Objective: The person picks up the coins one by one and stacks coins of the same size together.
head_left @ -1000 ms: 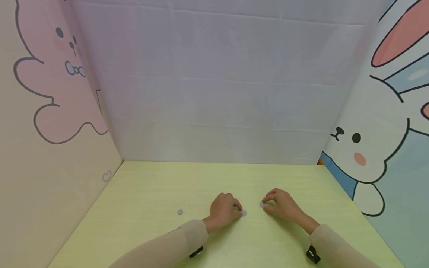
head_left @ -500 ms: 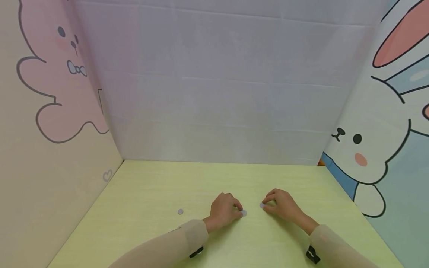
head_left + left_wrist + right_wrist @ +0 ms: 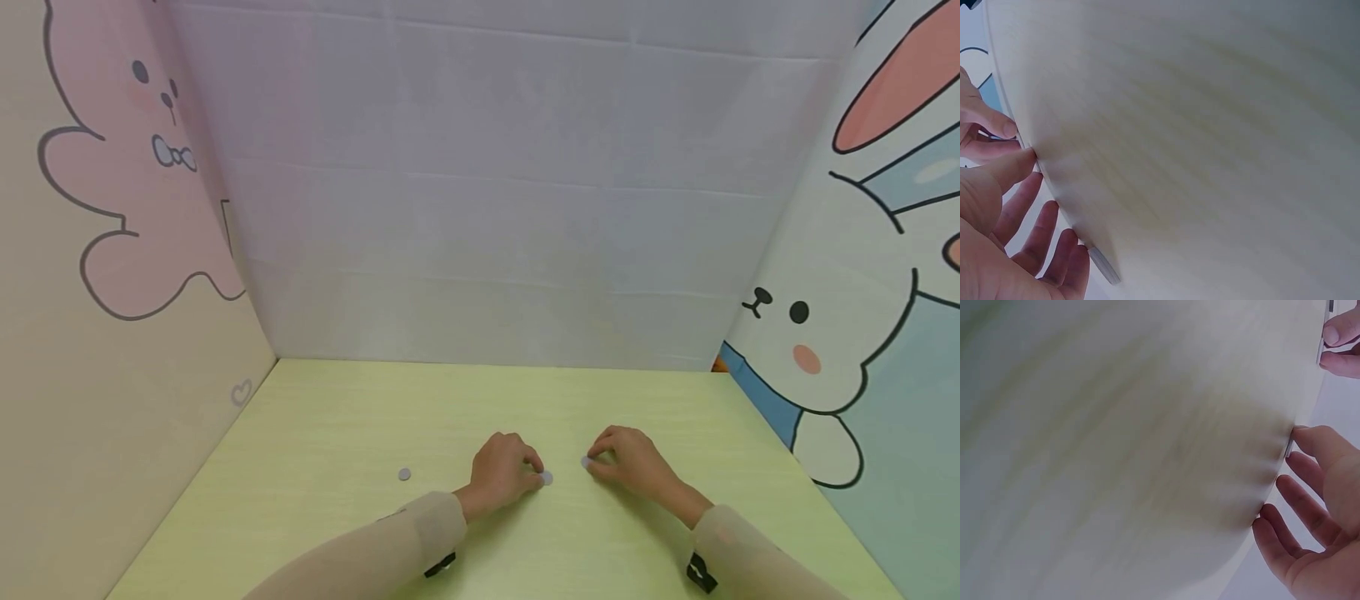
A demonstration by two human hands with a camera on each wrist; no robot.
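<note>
My left hand [image 3: 504, 472] pinches a small round silver coin [image 3: 547, 477] at the table surface, thumb and forefinger at its edge. To its right, my right hand [image 3: 632, 463] holds a second coin [image 3: 586, 462] between thumb and forefinger, also low against the table. A short gap separates the two coins. The third coin [image 3: 404, 474] lies flat by itself to the left of my left hand; its ridged rim [image 3: 1104, 265] shows in the left wrist view. In the right wrist view, the other fingertips [image 3: 1262, 526] of my right hand touch the table.
The pale yellow-green table [image 3: 360, 417] ends at a white back sheet [image 3: 480, 208]. Printed side walls flank it, a pink bear [image 3: 142, 183] on the left and a white rabbit [image 3: 825, 333] on the right. Both forearms reach in from the front edge.
</note>
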